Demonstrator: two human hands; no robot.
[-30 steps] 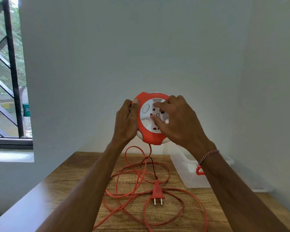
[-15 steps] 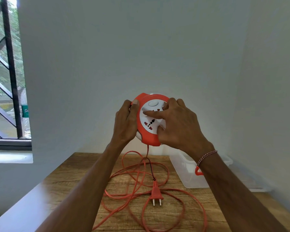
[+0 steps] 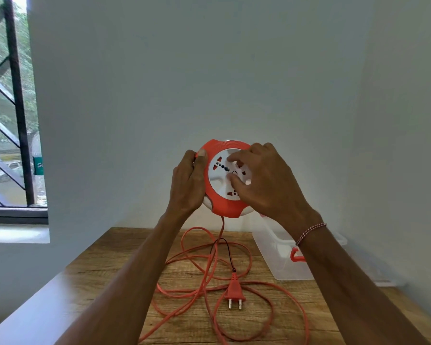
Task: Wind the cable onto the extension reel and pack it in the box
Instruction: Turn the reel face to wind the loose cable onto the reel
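Note:
I hold a round orange extension reel (image 3: 222, 207) with a white socket face up in front of the wall, above the wooden table (image 3: 125, 247). My left hand (image 3: 188, 184) grips its left rim. My right hand (image 3: 264, 180) lies on the white face, fingers pressed onto it. An orange cable (image 3: 210, 265) hangs from the reel's bottom and lies in loose loops on the table. Its two-pin plug (image 3: 235, 292) rests among the loops. A clear plastic box (image 3: 276, 252) with an orange latch stands at the right, partly hidden by my right forearm.
White walls close off the back and right side of the table. A barred window (image 3: 13, 108) with a sill is at the left. The table's front left edge runs diagonally toward me.
The white socket face has turned under my right hand's fingers. The cable loops on the table have shifted slightly. My left hand keeps its grip.

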